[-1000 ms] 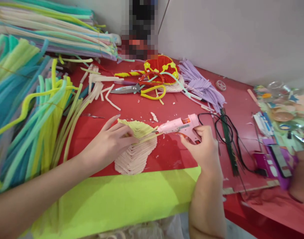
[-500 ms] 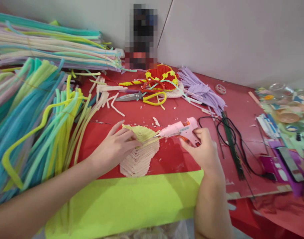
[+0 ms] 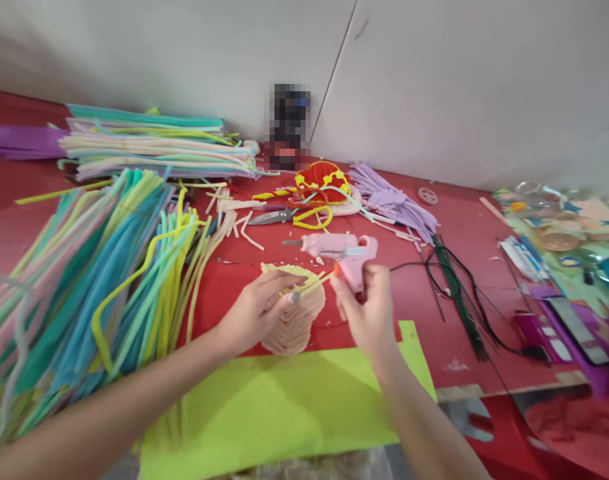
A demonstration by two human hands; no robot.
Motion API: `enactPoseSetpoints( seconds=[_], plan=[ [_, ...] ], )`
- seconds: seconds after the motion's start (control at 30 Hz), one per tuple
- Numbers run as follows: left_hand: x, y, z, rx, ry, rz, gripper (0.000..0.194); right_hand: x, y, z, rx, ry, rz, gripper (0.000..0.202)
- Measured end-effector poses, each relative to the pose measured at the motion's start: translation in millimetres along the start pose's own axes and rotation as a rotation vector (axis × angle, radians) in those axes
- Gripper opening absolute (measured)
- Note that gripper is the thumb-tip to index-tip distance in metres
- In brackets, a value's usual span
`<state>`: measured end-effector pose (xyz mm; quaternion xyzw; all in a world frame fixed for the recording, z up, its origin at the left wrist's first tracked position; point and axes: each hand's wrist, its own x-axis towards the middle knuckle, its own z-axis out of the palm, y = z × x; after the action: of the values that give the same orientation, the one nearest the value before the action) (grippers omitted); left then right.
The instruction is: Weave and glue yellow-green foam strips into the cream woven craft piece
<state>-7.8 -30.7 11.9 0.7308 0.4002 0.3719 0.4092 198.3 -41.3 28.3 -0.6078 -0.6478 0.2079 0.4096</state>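
A pink hot glue gun [image 3: 334,247] is gripped by its handle in my right hand [image 3: 372,307], its nozzle pointing left past the far edge of a leaf-shaped piece. This piece [image 3: 287,333], made of pale cream and yellow pipe cleaners in slanting rows, lies on the red tabletop. Over its upper part my left hand [image 3: 259,307] is closed, thumb and fingers pinching pale yellow pipe cleaners [image 3: 314,285] whose free ends stick out to the right, near my right hand. My left fingers hide part of the leaf.
Bundles of coloured pipe cleaners [image 3: 134,280] fill the left side. Scissors [image 3: 279,217] and a lilac bundle [image 3: 392,200] lie behind. A black cord [image 3: 464,293] loops at right beside green stems [image 3: 457,300]. A lime sheet [image 3: 284,400] covers the front edge.
The glue gun's nozzle has lifted off the leaf piece and now sits farther back. My left hand has turned, its thumb now showing on the pale yellow pipe cleaners. The camera view has shifted.
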Motion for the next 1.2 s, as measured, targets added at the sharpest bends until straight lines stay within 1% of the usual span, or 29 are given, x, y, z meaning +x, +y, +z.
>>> enactPoseSetpoints(
  seconds=[0.07,0.1,0.17,0.23,0.3,0.33,0.37,0.43,0.5,0.53,0.6,0.63,0.67,0.73,0.8,0.9,0.97,1.1,1.2],
  plan=[
    [4.5,10.0,9.2,-0.230,0.044,-0.108,0.030,-7.7,-18.6,17.6,0.105,-0.028,0.033,0.023],
    [7.6,13.5,13.9,-0.329,0.059,-0.186,0.030,-10.2,-26.4,25.3,0.136,-0.035,0.037,0.021],
    [14.1,15.5,21.1,-0.443,0.170,-0.310,0.035,-10.9,-38.1,35.2,0.152,-0.055,0.021,0.018],
    [19.0,10.7,24.0,-0.510,0.277,-0.362,0.038,-3.4,-44.7,35.1,0.101,-0.077,-0.057,0.017],
    [21.2,2.1,22.9,-0.585,0.352,-0.381,0.041,15.7,-46.4,26.5,-0.001,-0.097,-0.173,0.022],
    [21.4,-2.2,21.6,-0.621,0.370,-0.382,0.041,30.3,-45.3,20.9,-0.064,-0.103,-0.214,0.025],
    [21.1,-5.8,20.4,-0.647,0.356,-0.371,0.040,48.3,-42.9,15.8,-0.123,-0.072,-0.245,0.027],
    [19.5,-10.1,19.1,-0.664,0.270,-0.331,0.040,93.5,-34.2,10.8,-0.244,-0.051,-0.343,0.030],
    [17.1,-11.4,20.6,-0.624,0.204,-0.317,0.040,146.0,-22.4,16.7,-0.402,-0.116,-0.455,0.027],
    [15.8,-11.8,22.3,-0.591,0.212,-0.333,0.041,172.4,-16.4,24.0,-0.498,-0.171,-0.485,0.026],
    [13.2,-13.1,26.7,-0.536,0.249,-0.376,0.042,220.5,-6.1,45.2,-0.742,-0.316,-0.566,0.027],
    [12.1,-14.1,28.8,-0.532,0.244,-0.390,0.043,240.7,-2.3,57.8,-0.782,-0.349,-0.578,0.025],
    [11.2,-15.2,30.3,-0.533,0.229,-0.400,0.044,257.7,0.4,70.6,-0.806,-0.372,-0.584,0.023],
    [10.2,-16.8,31.4,-0.539,0.209,-0.416,0.046,282.1,3.6,94.8,-0.864,-0.413,-0.593,0.021],
    [10.6,-16.6,30.1,-0.553,0.199,-0.424,0.047,295.7,4.8,114.6,-0.921,-0.435,-0.596,0.020],
    [13.1,-13.1,26.9,-0.598,0.175,-0.426,0.047,303.5,5.6,133.7,-0.992,-0.461,-0.599,0.021],
    [15.1,-10.7,25.8,-0.605,0.173,-0.429,0.048,304.4,6.5,140.6,-1.030,-0.474,-0.596,0.021],
    [16.5,-10.4,27.5,-0.569,0.178,-0.438,0.048,302.3,9.9,147.9,-1.092,-0.474,-0.573,0.023],
    [15.5,-12.4,29.3,-0.533,0.192,-0.441,0.045,300.3,12.0,152.4,-1.135,-0.469,-0.529,0.019]
  ],
)
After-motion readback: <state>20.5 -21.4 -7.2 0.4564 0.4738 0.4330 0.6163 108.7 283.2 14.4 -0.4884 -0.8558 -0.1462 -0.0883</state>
